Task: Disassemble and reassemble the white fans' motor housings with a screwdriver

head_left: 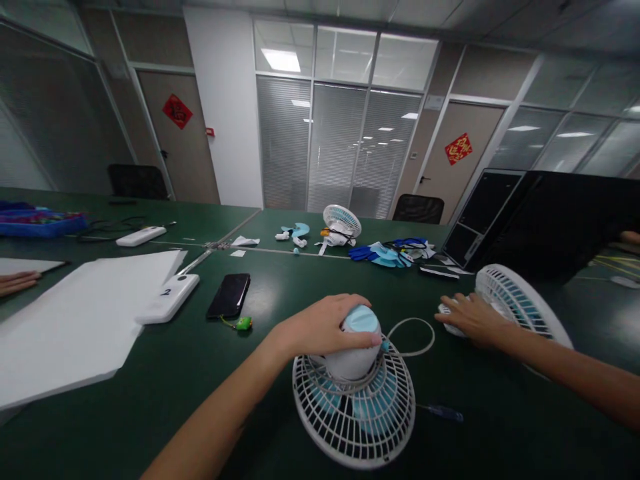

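A white fan with light blue blades (360, 417) lies face down on the green table, its motor housing upward. My left hand (333, 327) is wrapped around that housing, thumb on the near side. A pale cable loops out to the right of it. Farther right, a second white fan (517, 300) rests on the table, tilted. My right hand (473, 319) is on its white rear part, fingers curled over it; the underside of the grip is hidden. A screwdriver (443, 412) lies on the table between the two fans, its shaft reaching toward the near fan's rim.
Left are a black phone (230, 295) with a green charm, a white numbered device (169, 299) and white boards (75, 320). Behind stand a third fan (343, 225) and a pile of gloves and cables (393, 253). A large black case (540, 223) is at right. Another person's hand (19, 283) shows far left.
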{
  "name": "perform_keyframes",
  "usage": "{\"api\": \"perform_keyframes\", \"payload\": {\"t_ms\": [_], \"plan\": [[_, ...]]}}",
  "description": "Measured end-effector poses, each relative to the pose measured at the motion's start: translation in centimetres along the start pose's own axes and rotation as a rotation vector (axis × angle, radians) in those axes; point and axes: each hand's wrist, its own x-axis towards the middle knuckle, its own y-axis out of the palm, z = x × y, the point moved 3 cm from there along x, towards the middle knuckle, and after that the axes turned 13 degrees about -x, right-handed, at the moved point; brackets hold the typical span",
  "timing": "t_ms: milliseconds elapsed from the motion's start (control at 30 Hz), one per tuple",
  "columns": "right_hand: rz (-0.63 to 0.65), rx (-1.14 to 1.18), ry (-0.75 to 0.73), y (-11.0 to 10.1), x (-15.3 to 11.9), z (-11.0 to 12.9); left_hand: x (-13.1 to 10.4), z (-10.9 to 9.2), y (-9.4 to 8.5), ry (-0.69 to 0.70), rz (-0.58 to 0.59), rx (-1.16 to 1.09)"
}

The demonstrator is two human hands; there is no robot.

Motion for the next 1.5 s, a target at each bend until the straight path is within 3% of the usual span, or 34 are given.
{"api": "perform_keyframes", "payload": {"t_ms": [133, 267, 467, 633, 767, 867, 933, 1033, 1233, 1367, 1500], "plan": [[0.005, -0.006, -0.052, 1.7, 0.9, 1.5, 0.1, 0.1, 0.0, -0.010, 0.015, 0.014], [-0.018, 0.007, -0.061, 2.3, 1.4, 1.5, 0.3, 0.0, 0.0, 0.013, 0.015, 0.017], [-0.033, 0.122, 0.051, 2.3, 1.3, 0.5, 0.3, 0.2, 0.0, 0.002, 0.009, 0.001], [-0.053, 0.284, 0.294, 1.3, -0.1, -3.5, 0.4, 0.4, 0.1, -0.009, 0.015, -0.013], [-0.099, 0.495, 0.585, 0.6, -2.2, -8.8, 0.3, 0.3, 0.1, -0.023, 0.019, -0.011], [-0.170, 0.665, 0.824, 0.7, -4.3, -10.7, 0.3, 0.3, 0.1, -0.032, 0.016, -0.008], [-0.195, 0.771, 0.958, 1.1, -5.5, -10.0, 0.3, 0.4, 0.1, -0.029, 0.015, -0.012], [-0.206, 0.893, 1.087, 2.0, -6.7, -7.0, 0.3, 0.6, 0.1, -0.029, 0.013, -0.021], [-0.263, 1.077, 1.205, 2.7, -8.3, -1.0, 0.3, 0.1, -0.1, -0.017, 0.016, -0.011], [-0.313, 1.129, 1.323, 2.8, -9.5, 0.6, 0.1, -0.1, -0.1, -0.006, 0.000, 0.007], [-0.299, 1.193, 1.308, 3.4, -10.0, 1.2, 0.0, 0.2, 0.2, 0.024, -0.039, 0.057]]}}
